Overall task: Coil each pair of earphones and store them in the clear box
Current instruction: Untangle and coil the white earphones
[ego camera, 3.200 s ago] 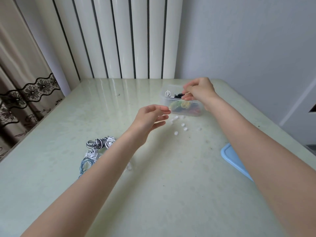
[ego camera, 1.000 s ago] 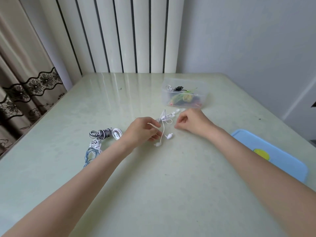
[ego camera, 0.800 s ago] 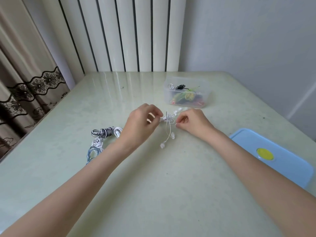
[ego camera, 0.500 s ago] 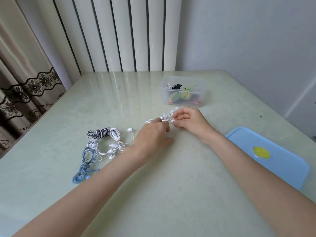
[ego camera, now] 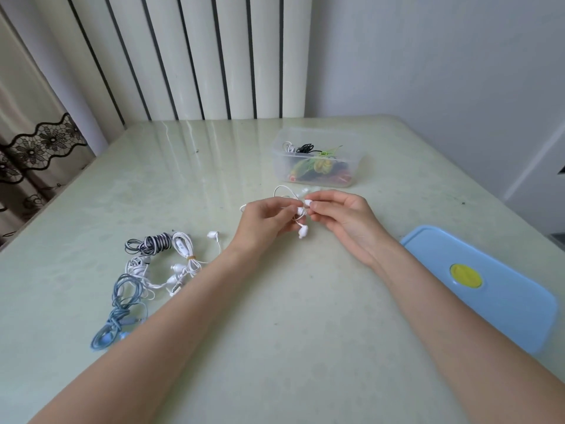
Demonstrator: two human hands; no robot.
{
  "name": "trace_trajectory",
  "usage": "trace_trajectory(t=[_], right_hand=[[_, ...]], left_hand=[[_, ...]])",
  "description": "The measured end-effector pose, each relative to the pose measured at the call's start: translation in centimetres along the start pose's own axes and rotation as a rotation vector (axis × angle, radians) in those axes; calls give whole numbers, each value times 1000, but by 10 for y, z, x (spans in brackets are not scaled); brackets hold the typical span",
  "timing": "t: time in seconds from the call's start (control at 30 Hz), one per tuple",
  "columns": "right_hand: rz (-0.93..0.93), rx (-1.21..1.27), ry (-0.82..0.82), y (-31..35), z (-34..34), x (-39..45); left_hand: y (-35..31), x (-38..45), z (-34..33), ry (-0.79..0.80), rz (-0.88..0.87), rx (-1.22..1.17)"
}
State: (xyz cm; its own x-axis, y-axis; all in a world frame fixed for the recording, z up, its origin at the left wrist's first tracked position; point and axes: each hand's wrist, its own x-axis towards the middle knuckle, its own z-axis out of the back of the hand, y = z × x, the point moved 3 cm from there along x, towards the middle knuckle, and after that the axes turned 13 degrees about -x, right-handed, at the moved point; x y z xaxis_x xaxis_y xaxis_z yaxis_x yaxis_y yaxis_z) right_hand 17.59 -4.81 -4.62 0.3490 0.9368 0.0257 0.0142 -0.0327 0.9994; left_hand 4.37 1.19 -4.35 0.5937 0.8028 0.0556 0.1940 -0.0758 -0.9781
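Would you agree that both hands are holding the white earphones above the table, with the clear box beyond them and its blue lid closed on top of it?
Not quite: the blue lid is off, lying flat on the table by the right forearm, and the clear box stands open, as the head view shows. Otherwise yes: the left hand and right hand hold the white earphones, with the box beyond them.

My left forearm [ego camera: 159, 325] covers part of the blue earphones [ego camera: 119, 313], my fingers [ego camera: 284, 215] hide much of the white earphone cord [ego camera: 282, 191], and the blue lid [ego camera: 489, 289] runs off the right edge.
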Motion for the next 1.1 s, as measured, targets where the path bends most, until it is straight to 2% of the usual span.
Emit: trace_trajectory(t=[0.17,0.47,0.7,0.87,1.03,1.1], right_hand=[[7,-29,19,0,0,2],[24,-51,29,-2,-1,2],[47,-106,-15,0,-4,1],[63,-130,20,2,-5,-1],[72,-160,52,3,-6,-2],[62,-105,22,3,-5,-1]], left_hand=[[2,3,2,50,10,-67],[7,7,9,-55,30,-158],[8,5,3,6,-52,46],[7,3,3,-1,-71,32],[7,5,1,103,-76,107],[7,5,2,80,-63,93]])
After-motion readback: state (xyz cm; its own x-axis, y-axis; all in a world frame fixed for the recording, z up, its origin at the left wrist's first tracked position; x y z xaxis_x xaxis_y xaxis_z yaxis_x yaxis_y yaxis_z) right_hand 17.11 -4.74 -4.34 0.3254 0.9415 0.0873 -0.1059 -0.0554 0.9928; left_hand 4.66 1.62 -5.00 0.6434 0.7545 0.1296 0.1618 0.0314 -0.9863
